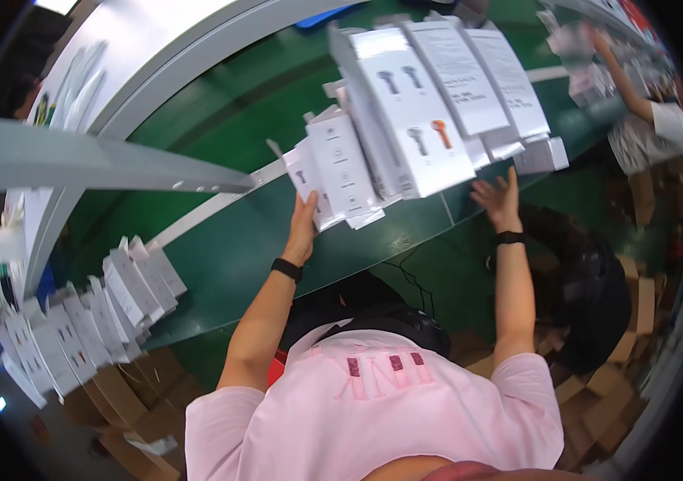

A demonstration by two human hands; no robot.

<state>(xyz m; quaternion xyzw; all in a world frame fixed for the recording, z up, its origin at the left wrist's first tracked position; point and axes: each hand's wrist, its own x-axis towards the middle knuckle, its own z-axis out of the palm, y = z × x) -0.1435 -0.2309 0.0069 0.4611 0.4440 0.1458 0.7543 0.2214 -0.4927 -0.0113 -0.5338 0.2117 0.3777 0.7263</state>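
Observation:
A row of white cardboard boxes stands on the green worktable (398, 240) in front of me. Among them is a large box (406, 112) printed with small handheld devices, one of them orange. At the row's left end, the fingers of my left hand (301, 234) lie stretched along the side of a smaller white box (309, 180). My right hand (502, 205) is open, fingers spread, just below the row's right end. Closest to it is a small white box (540, 156). Both wrists wear black bands.
More white boxes (61, 341) stand in a row at the table's left end. A grey metal post (117, 156) rises at the left. Cardboard cartons (598, 401) lie on the floor. One person in dark clothes (590, 289) is at the right; another person's arm (626, 88) reaches in at far right.

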